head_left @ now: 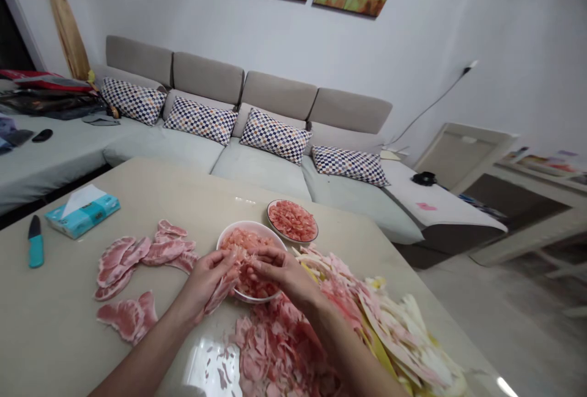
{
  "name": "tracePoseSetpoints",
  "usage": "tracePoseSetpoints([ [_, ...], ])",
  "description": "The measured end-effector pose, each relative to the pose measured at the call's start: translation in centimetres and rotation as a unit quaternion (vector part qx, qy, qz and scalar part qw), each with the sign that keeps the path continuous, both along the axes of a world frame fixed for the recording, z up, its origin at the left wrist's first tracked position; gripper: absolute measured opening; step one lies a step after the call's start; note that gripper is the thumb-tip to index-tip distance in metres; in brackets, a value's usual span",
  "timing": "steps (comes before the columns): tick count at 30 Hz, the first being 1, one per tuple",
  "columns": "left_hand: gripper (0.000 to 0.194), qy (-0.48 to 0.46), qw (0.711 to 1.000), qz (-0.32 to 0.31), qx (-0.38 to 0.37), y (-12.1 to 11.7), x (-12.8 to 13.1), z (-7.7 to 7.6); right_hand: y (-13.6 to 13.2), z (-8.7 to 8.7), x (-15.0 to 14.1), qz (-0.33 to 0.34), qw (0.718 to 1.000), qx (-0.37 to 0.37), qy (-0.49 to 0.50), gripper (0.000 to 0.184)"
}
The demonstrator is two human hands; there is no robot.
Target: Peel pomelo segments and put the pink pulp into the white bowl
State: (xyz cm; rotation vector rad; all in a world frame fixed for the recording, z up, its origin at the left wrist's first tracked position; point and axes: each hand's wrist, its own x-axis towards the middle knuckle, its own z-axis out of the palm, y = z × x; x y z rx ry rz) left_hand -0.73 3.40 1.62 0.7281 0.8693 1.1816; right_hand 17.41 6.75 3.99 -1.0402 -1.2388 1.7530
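Note:
My left hand (210, 284) is closed around a pink pomelo segment (223, 292), at the near left rim of a white bowl (251, 299). Above the same bowl, the fingers of my right hand (279, 267) are pinched together by the segment's opened end; whatever lies between them is too small to make out. Loose pomelo pulp (250, 238) fills much of the bowl. Several unopened pomelo segments (123, 260) lie left of my hands on the table. Peeled-off pink membranes (284, 345) are heaped below and beside my right forearm.
Behind the bowl stands a dark-rimmed plate of pulp (292, 221). Pomelo rind (408, 330) is piled along the table's right side. A blue tissue pack (83, 213) and a knife with a turquoise handle (35, 243) lie at the left. A grey sofa (261, 161) borders the table's far edge.

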Motion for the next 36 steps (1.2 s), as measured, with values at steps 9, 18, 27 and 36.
tracePoseSetpoints([
  [9, 0.031, 0.003, 0.999, 0.040, 0.019, 0.1, 0.1, 0.3, 0.1, -0.2, 0.5, -0.014, 0.997, 0.058, -0.038, 0.037],
  [18, 0.043, 0.002, 1.000, -0.021, 0.021, -0.4, 0.0, 0.5, -0.6, 0.9, 0.0, -0.008, 0.954, 0.238, -0.180, 0.028],
  [27, 0.027, 0.107, 0.994, 0.010, 0.034, -0.3, -0.1, 0.1, -1.7, 1.7, -1.1, -0.016, 0.904, 0.354, -0.237, 0.015],
  [36, 0.026, 0.131, 0.991, 0.009, 0.031, -0.2, -0.2, 0.1, -1.4, 0.7, -0.6, -0.013, 0.843, 0.458, -0.281, 0.017],
])
